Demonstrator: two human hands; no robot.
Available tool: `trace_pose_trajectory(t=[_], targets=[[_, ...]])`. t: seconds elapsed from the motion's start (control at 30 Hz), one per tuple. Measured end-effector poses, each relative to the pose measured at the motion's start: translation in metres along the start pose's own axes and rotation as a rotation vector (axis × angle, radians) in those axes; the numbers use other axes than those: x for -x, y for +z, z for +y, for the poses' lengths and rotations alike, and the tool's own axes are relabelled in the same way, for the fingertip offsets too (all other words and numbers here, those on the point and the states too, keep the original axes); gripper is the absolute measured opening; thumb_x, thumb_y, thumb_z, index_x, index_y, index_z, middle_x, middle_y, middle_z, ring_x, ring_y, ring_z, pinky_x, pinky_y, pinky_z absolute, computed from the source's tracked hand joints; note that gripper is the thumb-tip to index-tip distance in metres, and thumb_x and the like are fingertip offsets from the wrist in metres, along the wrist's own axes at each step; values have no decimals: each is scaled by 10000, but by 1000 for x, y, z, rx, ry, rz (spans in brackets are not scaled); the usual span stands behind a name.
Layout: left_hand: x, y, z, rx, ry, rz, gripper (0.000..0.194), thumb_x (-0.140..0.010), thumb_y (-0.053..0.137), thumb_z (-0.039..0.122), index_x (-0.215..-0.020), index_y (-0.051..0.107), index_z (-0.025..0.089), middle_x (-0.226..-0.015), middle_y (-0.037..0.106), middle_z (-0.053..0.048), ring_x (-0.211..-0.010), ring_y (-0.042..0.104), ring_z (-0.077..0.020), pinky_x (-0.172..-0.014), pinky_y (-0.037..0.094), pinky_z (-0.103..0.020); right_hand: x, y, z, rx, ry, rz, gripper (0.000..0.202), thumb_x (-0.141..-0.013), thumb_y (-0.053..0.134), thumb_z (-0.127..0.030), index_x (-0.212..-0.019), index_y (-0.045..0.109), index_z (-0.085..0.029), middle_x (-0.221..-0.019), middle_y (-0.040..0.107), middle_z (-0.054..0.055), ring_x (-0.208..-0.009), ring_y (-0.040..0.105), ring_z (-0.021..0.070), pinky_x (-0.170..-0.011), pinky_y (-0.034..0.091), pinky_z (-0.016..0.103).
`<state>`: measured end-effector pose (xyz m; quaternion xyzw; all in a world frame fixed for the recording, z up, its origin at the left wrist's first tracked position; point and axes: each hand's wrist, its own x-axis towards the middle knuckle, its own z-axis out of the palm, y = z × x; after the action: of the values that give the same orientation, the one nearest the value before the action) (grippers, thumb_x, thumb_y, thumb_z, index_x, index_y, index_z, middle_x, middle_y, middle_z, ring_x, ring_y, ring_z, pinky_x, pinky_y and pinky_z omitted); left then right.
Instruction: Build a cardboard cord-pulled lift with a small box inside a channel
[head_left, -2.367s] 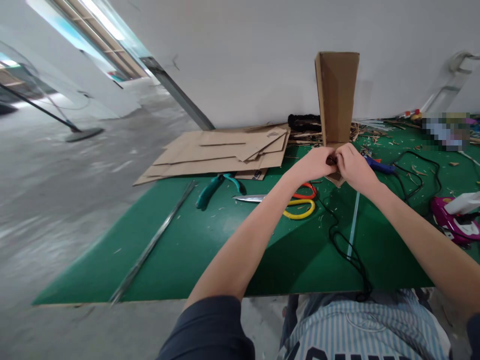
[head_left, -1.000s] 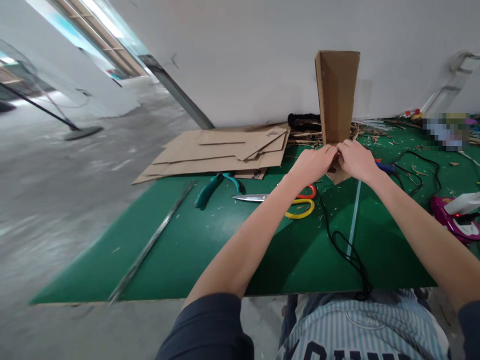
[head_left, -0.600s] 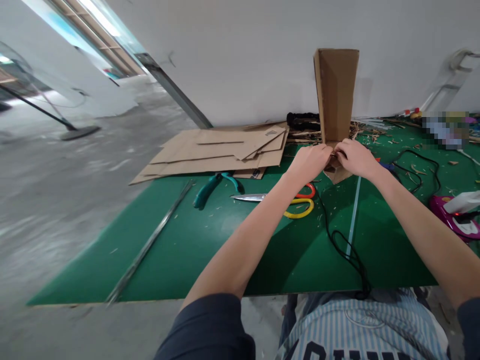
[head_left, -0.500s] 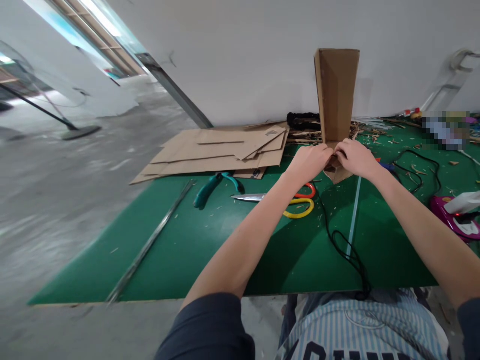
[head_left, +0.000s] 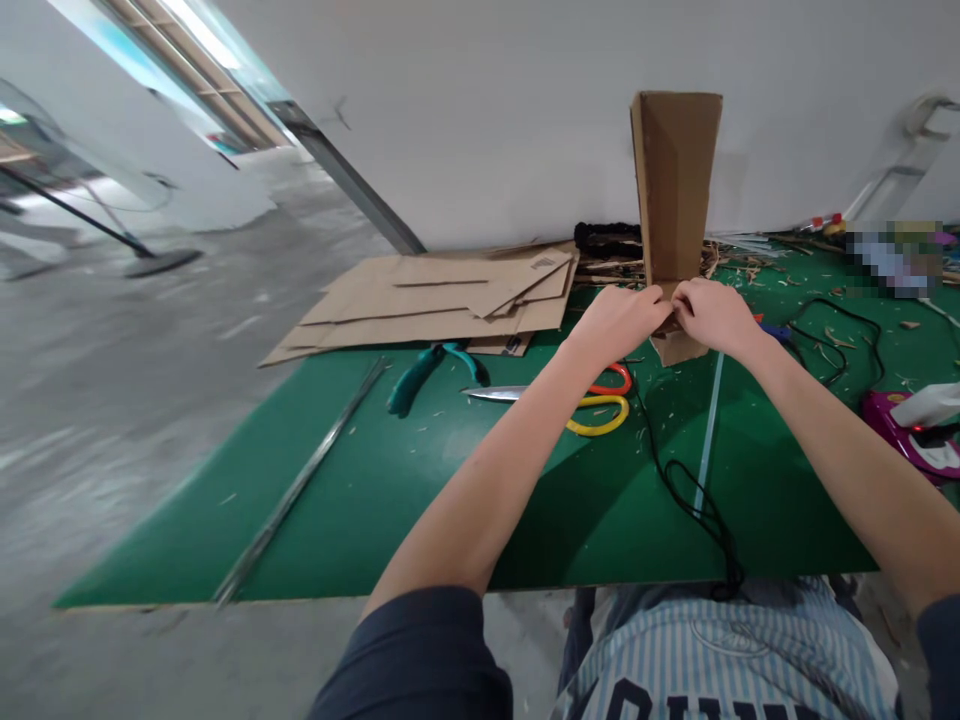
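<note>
Fingers (head_left: pixel 654 298) curled, my left hand (head_left: pixel 624 316) and right hand (head_left: pixel 716 314) stay at centre-right cardboard (head_left: pixel 679 180).
Work remains there; grip I can't tell.

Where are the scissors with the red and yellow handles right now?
In the head view, the scissors lie on the green tabletop, just right of the teal-handled tool, their middle hidden by the person's left forearm.

I faced a pale wall (head_left: pixel 487 120) behind my green surface (head_left: pixel 315 530). To my left, a grey concrete floor (head_left: pixel 150 370) stretched away past a pole stand (head_left: pixel 163 262) with a round base, toward bright light at the upper left.
</note>
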<state>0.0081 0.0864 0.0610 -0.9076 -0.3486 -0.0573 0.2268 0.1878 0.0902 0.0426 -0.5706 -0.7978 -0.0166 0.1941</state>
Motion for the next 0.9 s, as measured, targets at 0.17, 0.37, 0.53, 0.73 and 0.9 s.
trace_pose_trajectory(t=[0.17, 0.37, 0.53, 0.73, 0.9], targets=[[0, 8, 2, -8, -23, 45, 295, -975, 399, 167, -1079, 675, 142, -959, 682, -122, -713, 670, -227, -529, 327, -327, 1, 1, 2, -17, -11, 9, 216, -935, 463, -250, -936, 671, -191, -1000, 701, 102, -892, 645, 244, -707, 419, 337], [-1, 15, 4, 91, -112, 67, 363, -1018, 326, 250, -1112, 656, 131, -927, 698, -136, -738, 669, -233, -559, 351, -319, -2, 1, 7, -52, -49, -13, 208, -926, 476, -236, -966, 674, -187, -1010, 703, 102, -926, 642, 250, -737, 428, 341], [-2, 16, 6, 218, -199, 57, 343, -1020, 331, 261, -1110, 640, 142, -982, 714, -129, -809, 681, -229, -620, 391, -304, -2, -1, 6, -58, -68, -31, 203, -927, 470, -223, -973, 665, -190, -1008, 691, 105, -914, 636, 242, -722, 426, 336], [-5, 18, 2, 464, -249, 83, 248, -997, 390, 231, -1045, 625, 168, -1076, 696, -91, -959, 659, -225, -736, 449, -305, -3, -2, 9, -115, -114, -42, 208, -898, 456, -190, -920, 663, -190, -965, 689, 93, -864, 624, 222, -710, 422, 324], [-11, 25, -2, 654, -254, 40, 221, -982, 398, 189, -951, 611, 135, -1031, 650, -117, -1016, 612, -211, -910, 469, -323, -3, 0, 11, -193, -106, -50, 193, -858, 465, -170, -917, 647, -189, -991, 693, 88, -885, 621, 215, -760, 434, 321]])
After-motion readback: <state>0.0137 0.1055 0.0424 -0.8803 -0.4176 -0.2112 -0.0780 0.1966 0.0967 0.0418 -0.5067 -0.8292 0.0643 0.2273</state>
